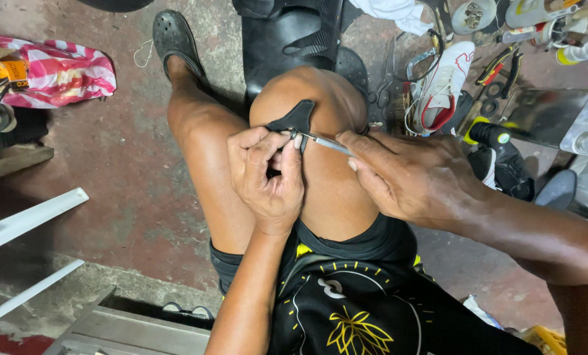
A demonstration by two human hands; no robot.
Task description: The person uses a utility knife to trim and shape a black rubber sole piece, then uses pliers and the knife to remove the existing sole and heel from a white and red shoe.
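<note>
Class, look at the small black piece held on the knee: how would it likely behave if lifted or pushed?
The black piece looks thin and flat, so probably light and floppy. It lies along the curve of the knee, which suggests it bends easily. The left hand pinches its lower end while the right hand works a thin metal tool at it, so unheld it might slide.

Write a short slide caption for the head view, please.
Left hand holds black piece on knee; right hand works it with thin metal tool.
</note>
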